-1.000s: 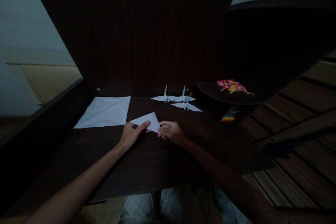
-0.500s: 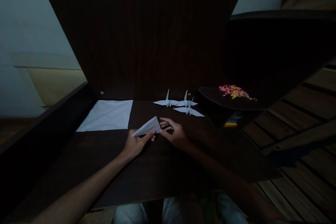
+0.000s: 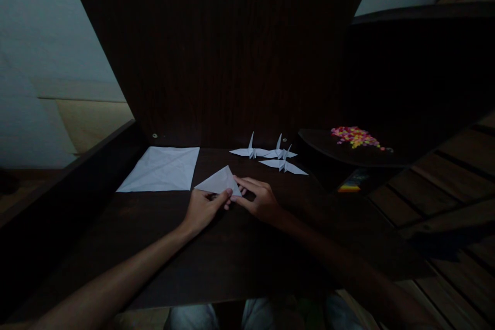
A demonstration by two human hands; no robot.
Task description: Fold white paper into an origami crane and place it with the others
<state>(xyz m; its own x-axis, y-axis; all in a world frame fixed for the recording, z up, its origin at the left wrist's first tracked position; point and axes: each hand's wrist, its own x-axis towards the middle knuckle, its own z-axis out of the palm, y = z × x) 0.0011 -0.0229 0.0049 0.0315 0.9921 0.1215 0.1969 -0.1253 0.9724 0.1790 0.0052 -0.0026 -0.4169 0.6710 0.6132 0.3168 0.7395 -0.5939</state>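
Just below the frame's centre, the left hand (image 3: 200,211) pinches the folded paper (image 3: 217,182) low down while the right hand (image 3: 263,203) grips its right corner, seemingly to keep the folds together.

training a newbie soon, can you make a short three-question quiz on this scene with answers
1. True or false: the left hand and the right hand are both on the folded white paper.
2. How many white paper birds sit on the desktop?
3. Where is the flat white sheet, seen from the person's side?
a) to the right of the birds
b) under the birds
c) to the left of the birds

Key: 1. True; 2. Three; 3. c
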